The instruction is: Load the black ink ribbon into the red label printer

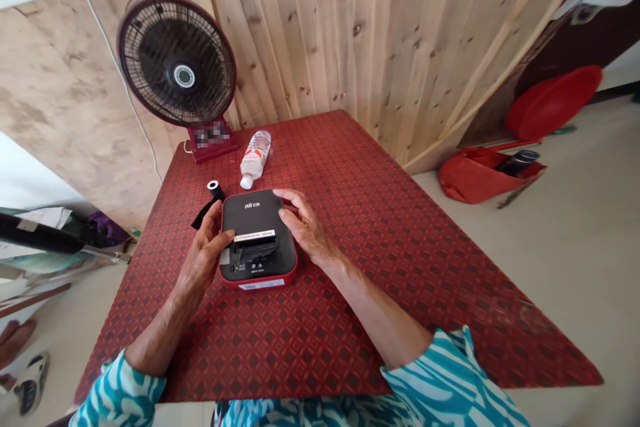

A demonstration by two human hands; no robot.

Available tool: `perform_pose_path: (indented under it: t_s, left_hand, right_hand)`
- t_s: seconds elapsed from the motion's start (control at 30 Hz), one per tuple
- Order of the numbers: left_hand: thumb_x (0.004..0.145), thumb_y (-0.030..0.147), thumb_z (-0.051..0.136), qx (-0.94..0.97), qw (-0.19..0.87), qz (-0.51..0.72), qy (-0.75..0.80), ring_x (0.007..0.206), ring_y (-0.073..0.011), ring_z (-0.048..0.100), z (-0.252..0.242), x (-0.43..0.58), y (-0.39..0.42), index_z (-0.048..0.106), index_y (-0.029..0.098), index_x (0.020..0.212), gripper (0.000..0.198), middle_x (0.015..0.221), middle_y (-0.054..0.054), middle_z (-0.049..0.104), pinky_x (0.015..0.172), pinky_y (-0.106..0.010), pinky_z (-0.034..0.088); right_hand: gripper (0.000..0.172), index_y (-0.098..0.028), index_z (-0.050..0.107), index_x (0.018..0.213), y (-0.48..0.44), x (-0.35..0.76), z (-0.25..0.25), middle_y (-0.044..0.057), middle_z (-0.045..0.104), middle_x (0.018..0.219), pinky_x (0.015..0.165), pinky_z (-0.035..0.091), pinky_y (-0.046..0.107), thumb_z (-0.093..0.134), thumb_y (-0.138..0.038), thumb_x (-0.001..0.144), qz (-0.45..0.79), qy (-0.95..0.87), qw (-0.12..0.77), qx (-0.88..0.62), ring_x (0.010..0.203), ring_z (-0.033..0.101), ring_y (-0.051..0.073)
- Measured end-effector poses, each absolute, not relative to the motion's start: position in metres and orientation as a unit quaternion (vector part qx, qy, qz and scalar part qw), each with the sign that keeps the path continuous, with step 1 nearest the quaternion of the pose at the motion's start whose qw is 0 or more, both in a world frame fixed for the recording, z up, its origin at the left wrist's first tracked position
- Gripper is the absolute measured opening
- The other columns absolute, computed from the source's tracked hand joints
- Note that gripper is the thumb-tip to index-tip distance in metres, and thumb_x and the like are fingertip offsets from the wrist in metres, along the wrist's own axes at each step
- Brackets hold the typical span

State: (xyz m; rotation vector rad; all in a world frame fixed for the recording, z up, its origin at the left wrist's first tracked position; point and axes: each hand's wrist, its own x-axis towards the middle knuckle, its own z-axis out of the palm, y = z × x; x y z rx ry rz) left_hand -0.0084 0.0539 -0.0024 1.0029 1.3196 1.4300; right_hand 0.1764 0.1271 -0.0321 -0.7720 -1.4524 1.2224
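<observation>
A flat black-and-red device (257,213), which looks like a small receipt printer, lies on the table between my hands. White lettering marks its top, and a slot with a white strip is in its lower half. My left hand (205,247) grips its left side, thumb on the top face. On the right side, my right hand (307,227) holds the upper right corner, thumb and forefinger on the top edge; its other fingers are partly hidden. Just beyond my left fingers is a small dark roll (213,187) with a white core, a black strip trailing from it.
A plastic bottle (256,157) lies on the red patterned table (380,307) behind the device. A dark red fan (183,73) stands at the back left corner, by a wooden wall. Right of the table, a red bag (470,177) sits on the floor. Another person's foot (30,373) shows at lower left.
</observation>
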Motion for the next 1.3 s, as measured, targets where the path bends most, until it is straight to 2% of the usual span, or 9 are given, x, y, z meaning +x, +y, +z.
perform_pose_path:
  t_s: [0.13, 0.27, 0.33, 0.47, 0.63, 0.93, 1.13, 1.3]
  left_hand:
    - [0.075, 0.028, 0.068, 0.414, 0.453, 0.584, 0.531, 0.134, -0.0274, 0.039, -0.006, -0.008, 0.051, 0.044, 0.025, 0.136, 0.066, 0.146, -0.005, 0.044, 0.105, -0.036, 0.040]
    - [0.082, 0.034, 0.061, 0.408, 0.489, 0.595, 0.490, 0.128, -0.0285, 0.047, -0.014, -0.004, 0.044, 0.040, 0.029, 0.140, 0.062, 0.143, -0.004, 0.047, 0.103, -0.040, 0.042]
    - [0.083, 0.037, 0.058, 0.401, 0.517, 0.605, 0.453, 0.128, -0.0291, 0.046, -0.016, -0.003, 0.040, 0.039, 0.029, 0.141, 0.061, 0.143, -0.005, 0.047, 0.104, -0.042, 0.041]
    - [0.072, 0.031, 0.065, 0.379, 0.569, 0.610, 0.400, 0.134, -0.0320, 0.038, -0.015, -0.005, 0.034, 0.042, 0.027, 0.139, 0.071, 0.146, -0.004, 0.043, 0.106, -0.043, 0.039]
    - [0.065, 0.027, 0.068, 0.387, 0.576, 0.598, 0.401, 0.140, -0.0313, 0.026, -0.014, -0.013, 0.035, 0.044, 0.027, 0.137, 0.076, 0.150, -0.002, 0.037, 0.109, -0.041, 0.035]
    - [0.067, 0.035, 0.068, 0.419, 0.539, 0.570, 0.457, 0.133, -0.0335, 0.038, -0.016, -0.011, 0.035, 0.043, 0.031, 0.137, 0.075, 0.146, -0.003, 0.042, 0.103, -0.046, 0.042]
    - [0.069, 0.030, 0.064, 0.418, 0.527, 0.588, 0.450, 0.139, -0.0303, 0.030, -0.021, -0.009, 0.034, 0.047, 0.034, 0.134, 0.068, 0.150, 0.001, 0.037, 0.107, -0.043, 0.039]
    - [0.068, 0.027, 0.063, 0.417, 0.530, 0.598, 0.433, 0.140, -0.0298, 0.027, -0.020, -0.008, 0.035, 0.047, 0.031, 0.135, 0.068, 0.151, 0.000, 0.034, 0.109, -0.043, 0.036]
  right_hand:
    - [0.036, -0.028, 0.056, 0.118, 0.126, 0.176, -0.034, 0.004, 0.053, 0.127, 0.103, 0.042, 0.040, 0.049, -0.026, 0.083, 0.500, -0.615, 0.518, -0.323, 0.119, 0.050, 0.020]
    - [0.038, -0.027, 0.054, 0.122, 0.125, 0.173, -0.039, 0.005, 0.054, 0.129, 0.103, 0.042, 0.041, 0.047, -0.031, 0.085, 0.502, -0.596, 0.525, -0.341, 0.117, 0.052, 0.020]
    - [0.039, -0.027, 0.053, 0.124, 0.124, 0.171, -0.044, 0.005, 0.054, 0.131, 0.106, 0.039, 0.041, 0.045, -0.035, 0.087, 0.498, -0.589, 0.531, -0.350, 0.120, 0.051, 0.020]
    - [0.047, -0.026, 0.050, 0.128, 0.123, 0.168, -0.055, 0.004, 0.052, 0.136, 0.114, 0.030, 0.041, 0.038, -0.050, 0.090, 0.510, -0.578, 0.535, -0.345, 0.130, 0.044, 0.020]
    - [0.054, -0.027, 0.050, 0.128, 0.123, 0.168, -0.062, 0.004, 0.052, 0.138, 0.115, 0.026, 0.042, 0.035, -0.060, 0.089, 0.519, -0.572, 0.527, -0.354, 0.132, 0.042, 0.020]
    - [0.051, -0.029, 0.050, 0.129, 0.121, 0.169, -0.062, 0.003, 0.051, 0.138, 0.114, 0.028, 0.041, 0.035, -0.059, 0.090, 0.525, -0.566, 0.528, -0.354, 0.131, 0.042, 0.019]
    - [0.049, -0.028, 0.049, 0.129, 0.121, 0.167, -0.064, 0.004, 0.051, 0.138, 0.113, 0.029, 0.041, 0.038, -0.055, 0.090, 0.525, -0.563, 0.529, -0.357, 0.130, 0.042, 0.020]
    - [0.051, -0.027, 0.051, 0.127, 0.123, 0.166, -0.065, 0.005, 0.052, 0.137, 0.112, 0.029, 0.041, 0.035, -0.057, 0.090, 0.512, -0.575, 0.535, -0.347, 0.128, 0.044, 0.020]
